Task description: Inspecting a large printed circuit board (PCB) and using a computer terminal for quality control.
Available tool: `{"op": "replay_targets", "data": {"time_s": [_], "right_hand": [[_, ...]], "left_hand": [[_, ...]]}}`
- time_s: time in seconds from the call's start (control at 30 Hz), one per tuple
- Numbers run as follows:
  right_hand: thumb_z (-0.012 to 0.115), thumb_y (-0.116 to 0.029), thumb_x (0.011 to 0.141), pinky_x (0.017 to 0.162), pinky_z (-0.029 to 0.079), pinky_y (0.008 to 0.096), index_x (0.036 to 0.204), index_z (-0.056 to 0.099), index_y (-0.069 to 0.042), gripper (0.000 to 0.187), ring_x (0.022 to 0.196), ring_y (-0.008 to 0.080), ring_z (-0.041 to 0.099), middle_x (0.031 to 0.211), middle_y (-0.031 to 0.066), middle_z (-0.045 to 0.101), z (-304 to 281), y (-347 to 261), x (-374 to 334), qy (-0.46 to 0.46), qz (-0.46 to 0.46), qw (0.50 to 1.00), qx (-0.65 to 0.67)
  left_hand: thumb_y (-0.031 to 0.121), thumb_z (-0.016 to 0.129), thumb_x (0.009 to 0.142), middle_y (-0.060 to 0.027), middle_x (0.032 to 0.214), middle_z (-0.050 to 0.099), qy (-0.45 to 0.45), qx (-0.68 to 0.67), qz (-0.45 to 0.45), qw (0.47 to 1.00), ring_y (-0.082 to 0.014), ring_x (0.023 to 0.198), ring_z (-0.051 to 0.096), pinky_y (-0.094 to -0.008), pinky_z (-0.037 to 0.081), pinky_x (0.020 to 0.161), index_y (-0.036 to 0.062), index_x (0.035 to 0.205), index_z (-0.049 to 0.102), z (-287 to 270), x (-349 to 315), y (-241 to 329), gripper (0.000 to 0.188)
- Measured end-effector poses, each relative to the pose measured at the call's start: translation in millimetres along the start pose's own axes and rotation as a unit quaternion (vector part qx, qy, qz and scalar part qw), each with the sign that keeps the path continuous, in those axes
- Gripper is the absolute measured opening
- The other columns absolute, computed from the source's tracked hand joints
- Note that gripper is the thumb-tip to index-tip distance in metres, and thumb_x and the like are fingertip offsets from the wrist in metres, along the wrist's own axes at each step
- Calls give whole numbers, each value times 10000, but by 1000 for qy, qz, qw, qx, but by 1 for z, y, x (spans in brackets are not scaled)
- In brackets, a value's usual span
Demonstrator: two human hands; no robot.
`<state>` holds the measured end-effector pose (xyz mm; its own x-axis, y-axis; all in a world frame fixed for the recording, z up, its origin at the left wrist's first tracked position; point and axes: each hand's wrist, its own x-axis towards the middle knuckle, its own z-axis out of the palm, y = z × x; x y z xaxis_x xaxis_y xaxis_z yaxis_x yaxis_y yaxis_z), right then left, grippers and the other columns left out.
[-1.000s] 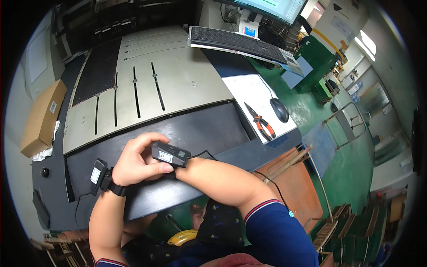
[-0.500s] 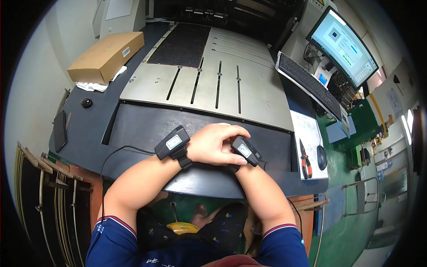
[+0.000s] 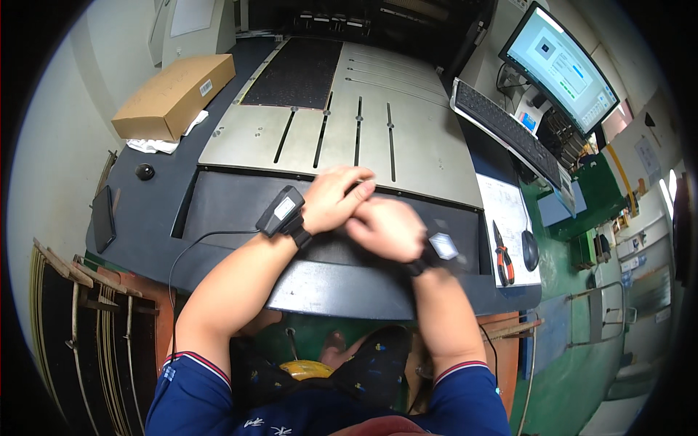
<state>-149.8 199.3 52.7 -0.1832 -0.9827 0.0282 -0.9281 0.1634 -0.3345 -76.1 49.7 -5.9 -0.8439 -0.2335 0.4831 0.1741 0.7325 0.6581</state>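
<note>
My left hand [image 3: 336, 200] is over the near edge of the grey metal plate [image 3: 425, 156], palm down. Its fingers are loosely bent and the thumb stands apart, with nothing seen in them. Just to its right and touching or overlapping it is my right hand [image 3: 389, 229], smeared by motion, its fingers mostly hidden. Each wrist wears a strapped black device, the left device [image 3: 282, 211] sharp and the right device [image 3: 442, 247] blurred. Below both hands lies the dark recessed panel [image 3: 225, 207] of the machine table.
A cardboard box [image 3: 171, 98] rests on white cloth at the back left, near a small black knob [image 3: 145, 171] and a black phone [image 3: 104, 218]. On the right are red-handled pliers [image 3: 504, 258], a mouse [image 3: 530, 251], paper sheets [image 3: 502, 200], a keyboard [image 3: 505, 131] and a monitor [image 3: 560, 69].
My left hand has let go of the device on my right wrist and moved slightly up. My right hand has come out from under it, and its wrist has shifted right.
</note>
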Motion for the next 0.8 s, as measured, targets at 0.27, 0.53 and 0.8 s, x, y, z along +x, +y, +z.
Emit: {"op": "replay_targets", "data": {"time_s": [0.27,0.53,0.8], "right_hand": [[658,-151,794,901,460,415,1050,643,-35,281,1009,346,588,1057,177,633,-97,242,-171,327,259,886,-203],[631,-296,864,1011,398,402,1261,568,-84,454,1200,337,497,1259,171,552,-56,314,-249,341,409,836,-135],[661,-192,771,967,440,403,1182,619,-100,423,1140,345,536,1245,175,546,-29,274,-254,317,366,854,-192]], "left_hand": [[404,543,898,-133,1421,416,-47,260,-76,962,-327,1371,299,-556,189,1113,106,1294,508,11,0,-13,497],[352,496,936,-90,1429,412,-43,288,-91,952,-294,1379,289,-536,199,1113,128,1314,490,17,3,-17,440],[358,506,930,-94,1423,418,-43,294,-89,951,-292,1373,297,-530,187,1114,131,1316,492,14,2,-17,448]]}}
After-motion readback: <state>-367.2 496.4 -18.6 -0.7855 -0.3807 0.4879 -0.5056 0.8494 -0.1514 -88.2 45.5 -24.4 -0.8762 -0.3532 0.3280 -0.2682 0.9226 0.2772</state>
